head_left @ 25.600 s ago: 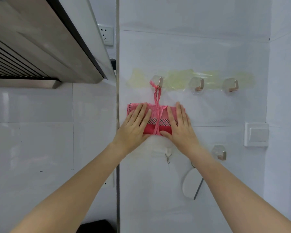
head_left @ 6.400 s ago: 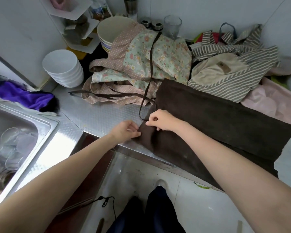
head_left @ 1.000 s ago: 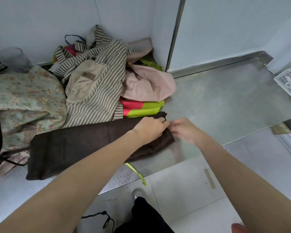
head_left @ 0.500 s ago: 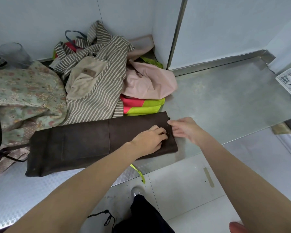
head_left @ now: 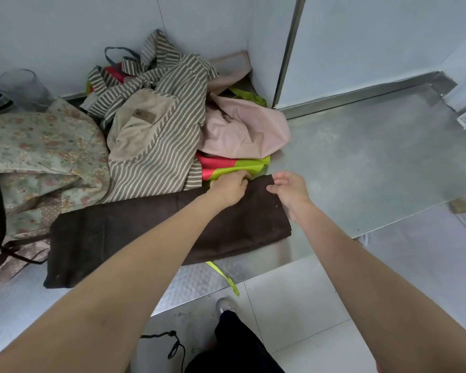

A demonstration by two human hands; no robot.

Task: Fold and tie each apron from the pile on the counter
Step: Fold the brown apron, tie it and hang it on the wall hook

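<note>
We keep the brown apron (head_left: 156, 232) flat along the desk (head_left: 374, 162) edge, beside the pile (head_left: 156, 135), our left hand (head_left: 230, 188) gripping its far right edge and our right hand (head_left: 289, 191) pinching the corner, likely to square the fold.

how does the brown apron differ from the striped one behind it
The brown apron is plain, dark and folded into a flat long strip; the striped apron is beige-striped, crumpled and heaped. Both hands touch the brown apron, none the striped apron. Both lie on the metal counter.
</note>
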